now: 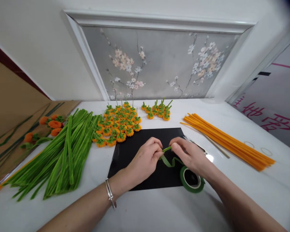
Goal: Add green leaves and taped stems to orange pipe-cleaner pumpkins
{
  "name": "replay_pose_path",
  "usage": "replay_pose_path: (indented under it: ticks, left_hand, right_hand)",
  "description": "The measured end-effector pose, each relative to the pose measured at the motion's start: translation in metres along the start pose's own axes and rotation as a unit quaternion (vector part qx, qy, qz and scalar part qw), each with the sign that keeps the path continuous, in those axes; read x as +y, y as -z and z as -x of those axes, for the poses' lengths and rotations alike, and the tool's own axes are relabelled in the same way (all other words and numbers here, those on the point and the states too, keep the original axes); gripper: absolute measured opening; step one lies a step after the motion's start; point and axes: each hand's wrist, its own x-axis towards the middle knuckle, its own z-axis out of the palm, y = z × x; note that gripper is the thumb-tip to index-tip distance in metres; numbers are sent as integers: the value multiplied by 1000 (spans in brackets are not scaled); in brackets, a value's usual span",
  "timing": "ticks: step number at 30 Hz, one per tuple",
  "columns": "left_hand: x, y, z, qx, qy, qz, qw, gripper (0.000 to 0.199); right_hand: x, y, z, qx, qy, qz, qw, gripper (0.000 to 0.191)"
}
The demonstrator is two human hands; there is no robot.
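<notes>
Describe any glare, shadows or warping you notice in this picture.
Head view: bright glare on the white table beside the right hand; soft shadow by the green tape roll; wall frame sides splaying, probably wide-angle distortion; upper-right corner darkened.

My left hand [147, 155] and right hand [189, 153], on my remote feed, meet above a black mat [128, 154] on the white bench [140, 212], pinching a short green stem [167, 149] between them. Green tape [168, 162] curls beneath the fingers near a tape roll [193, 190] at the mat's near right corner. Fuzzy green strips [70, 154] heap at left, orange strips [227, 140] lie bundled at right, and orange blooms [114, 124] with green tops cluster on the far side.
</notes>
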Motion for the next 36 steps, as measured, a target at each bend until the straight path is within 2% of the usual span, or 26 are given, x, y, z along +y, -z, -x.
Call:
replay_pose_path:
  ticks: [4, 9, 12, 14, 16, 18, 21, 26, 29, 32, 36]
  left_hand:
    - [0, 1, 0, -4, -13, -12, 1000, 21]
    - [0, 7, -2, -46, -9, -34, 998, 20]
    - [2, 9, -3, -37, -14, -40, 998, 22]
    - [3, 10, -3, -16, -2, -9, 1000, 24]
    - [3, 10, -3, 4, 24, 49, 999, 24]
    - [1, 11, -3, 13, 50, 101, 994, 23]
    - [-3, 11, -3, 16, 61, 127, 990, 22]
    - [-7, 11, -4, 1, 52, 128, 990, 20]
    - [-8, 12, -4, -19, 46, 126, 991, 21]
    - [-6, 13, -3, -13, 38, 107, 993, 21]
    - [-3, 10, -1, -17, 28, 55, 998, 21]
  right_hand:
    - [-5, -10, -3, -44, 54, 37, 997, 26]
    - [-6, -23, -4, -9, 133, 131, 982, 22]
    - [-7, -24, -1, 10, 173, 146, 974, 22]
    - [-7, -22, 1, 36, 160, 86, 983, 12]
    - [-7, -18, 1, 56, 121, 3, 991, 23]
    - [-7, -15, 1, 27, 87, -50, 995, 29]
    - [-7, -13, 0, -45, 67, -51, 995, 5]
    - [-8, -16, 1, -45, 85, -63, 993, 13]
    - [-7, -15, 3, -65, 65, -91, 992, 15]
    - [-7, -15, 4, -87, 42, -100, 990, 24]
    - [-9, -18, 4, -59, 19, -76, 995, 29]
